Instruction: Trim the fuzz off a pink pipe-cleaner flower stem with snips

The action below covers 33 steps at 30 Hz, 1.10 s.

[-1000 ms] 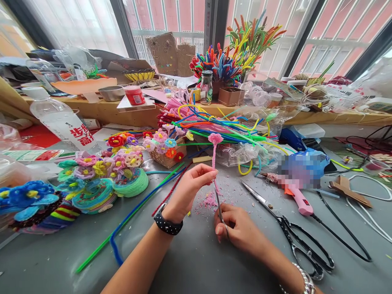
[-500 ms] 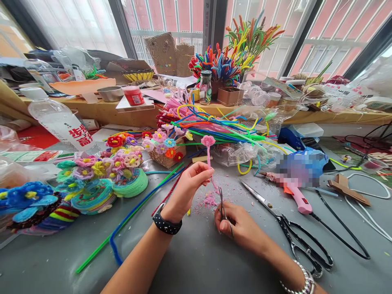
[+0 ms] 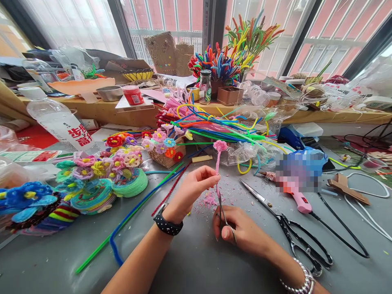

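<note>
The left grip (image 3: 193,185) is pinched tight on the stem (image 3: 217,163) of a pink flower (image 3: 220,145), which stands nearly upright with its head above that grip. The stem carries on below the left grip to the scissors (image 3: 221,209), whose blades point up from the right grip (image 3: 240,228). The right grip is curled around their handles. Whether the blades are closed around the stem or only meet it is too small to tell.

Pink fluff (image 3: 210,199) is scattered on the counter (image 3: 196,261) under the left grip. Just beyond this grip lies a tan stick (image 3: 202,159); farther beyond are a heap of pipe cleaners (image 3: 214,122) and, somewhat left, a basket (image 3: 163,158) of small flowers.

Left of the left grip, a green rod (image 3: 92,257) runs beside a blue rod (image 3: 113,245). Right of the right grip lie large shears (image 3: 283,220), with a pink glue gun (image 3: 300,199) past them.
</note>
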### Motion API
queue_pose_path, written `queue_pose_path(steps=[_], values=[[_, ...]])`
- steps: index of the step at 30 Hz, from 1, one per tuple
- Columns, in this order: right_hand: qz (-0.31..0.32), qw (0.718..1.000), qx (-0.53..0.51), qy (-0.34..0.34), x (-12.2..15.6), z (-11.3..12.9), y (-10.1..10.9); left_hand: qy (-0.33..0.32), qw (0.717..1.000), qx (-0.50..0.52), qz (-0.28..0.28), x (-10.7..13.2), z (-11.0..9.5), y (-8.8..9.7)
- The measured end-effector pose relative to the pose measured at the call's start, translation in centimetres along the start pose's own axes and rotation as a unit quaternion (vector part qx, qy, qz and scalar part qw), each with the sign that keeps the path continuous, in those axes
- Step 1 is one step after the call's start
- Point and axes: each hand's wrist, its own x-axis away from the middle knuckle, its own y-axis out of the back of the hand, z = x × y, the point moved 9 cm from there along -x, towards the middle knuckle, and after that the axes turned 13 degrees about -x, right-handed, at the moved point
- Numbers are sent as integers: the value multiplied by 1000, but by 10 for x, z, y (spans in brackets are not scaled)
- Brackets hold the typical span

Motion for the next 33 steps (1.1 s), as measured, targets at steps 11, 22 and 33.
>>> queue_pose_path(steps=[11,22,33], values=[[-26,1000,-2,10,-3,-4,4,-3,999,-1,-45,-1,2,6],[-80,997,-7,-12,-1,-10,12,8,995,39,-87,-1,4,15],[-50,998,30,21,-1,0,8,5,998,21,-53,-2,3,9]])
